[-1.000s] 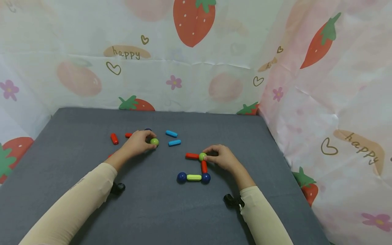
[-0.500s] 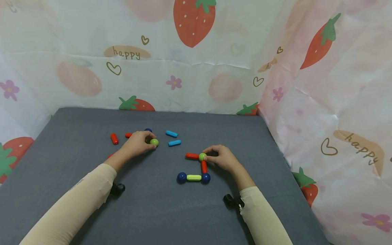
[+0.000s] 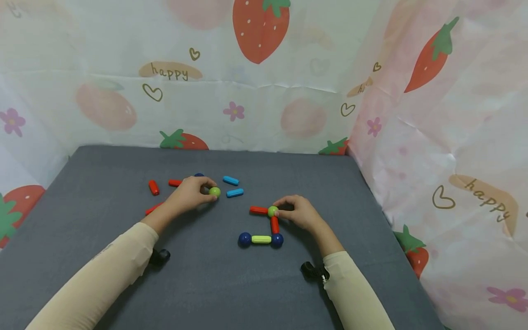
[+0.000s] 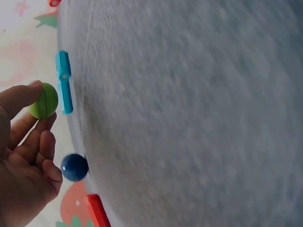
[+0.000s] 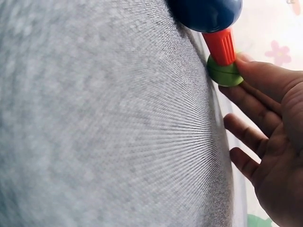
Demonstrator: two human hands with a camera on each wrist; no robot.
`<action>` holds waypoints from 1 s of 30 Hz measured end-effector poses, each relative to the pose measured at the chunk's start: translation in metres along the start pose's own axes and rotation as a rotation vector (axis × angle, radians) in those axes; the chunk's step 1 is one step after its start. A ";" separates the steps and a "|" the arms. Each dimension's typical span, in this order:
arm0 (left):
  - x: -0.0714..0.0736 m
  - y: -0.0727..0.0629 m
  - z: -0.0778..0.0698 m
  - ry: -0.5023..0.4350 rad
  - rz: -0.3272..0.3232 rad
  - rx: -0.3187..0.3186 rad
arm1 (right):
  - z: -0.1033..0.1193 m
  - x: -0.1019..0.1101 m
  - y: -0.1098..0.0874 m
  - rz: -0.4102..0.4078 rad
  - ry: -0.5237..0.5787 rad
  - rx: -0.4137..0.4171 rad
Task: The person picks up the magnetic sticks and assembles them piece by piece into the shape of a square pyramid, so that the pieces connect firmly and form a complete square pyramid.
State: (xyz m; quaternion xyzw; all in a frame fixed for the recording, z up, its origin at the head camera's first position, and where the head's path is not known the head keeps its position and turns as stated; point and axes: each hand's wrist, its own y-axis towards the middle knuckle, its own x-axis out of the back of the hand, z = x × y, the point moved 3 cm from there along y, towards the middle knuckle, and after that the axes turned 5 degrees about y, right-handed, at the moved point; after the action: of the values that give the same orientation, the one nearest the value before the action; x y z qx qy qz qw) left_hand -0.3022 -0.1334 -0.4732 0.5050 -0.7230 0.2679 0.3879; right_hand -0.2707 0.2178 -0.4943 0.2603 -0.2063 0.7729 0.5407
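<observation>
My left hand (image 3: 191, 193) pinches a green ball (image 4: 44, 101) between thumb and fingers, held near two blue rods. My right hand (image 3: 300, 211) grips another green ball (image 3: 272, 211) at the corner of a joined shape on the table. From that ball one red rod (image 3: 259, 210) points left, and a second red rod (image 3: 275, 225) runs toward the near side to a dark blue ball (image 3: 277, 240). A yellow-green rod (image 3: 261, 239) links this ball to another dark blue ball (image 3: 245, 239) at its left.
Past the left hand lie two blue rods (image 3: 234, 193). Loose red rods (image 3: 154, 187) lie around the left forearm, and a dark blue ball (image 4: 75, 167) sits behind the hand. A grey cloth covers the table (image 3: 231, 288); printed curtains (image 3: 264, 123) stand behind.
My left hand has moved slightly right with the green ball, uncovering more of the red rods near it. The right hand and the joined shape have stayed put.
</observation>
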 end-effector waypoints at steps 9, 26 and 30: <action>-0.010 0.003 -0.020 -0.046 0.034 -0.047 | -0.001 0.000 0.001 0.000 0.014 0.005; -0.034 0.012 -0.043 -0.013 0.100 -0.118 | 0.000 0.000 0.000 0.001 0.014 0.004; -0.038 0.014 -0.051 -0.004 0.121 -0.121 | 0.000 0.001 0.000 0.003 0.021 0.003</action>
State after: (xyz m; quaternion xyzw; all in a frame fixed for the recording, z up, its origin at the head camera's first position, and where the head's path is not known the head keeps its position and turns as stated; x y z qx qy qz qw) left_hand -0.2933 -0.0693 -0.4767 0.4364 -0.7680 0.2456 0.3993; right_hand -0.2704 0.2184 -0.4940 0.2527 -0.2001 0.7766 0.5413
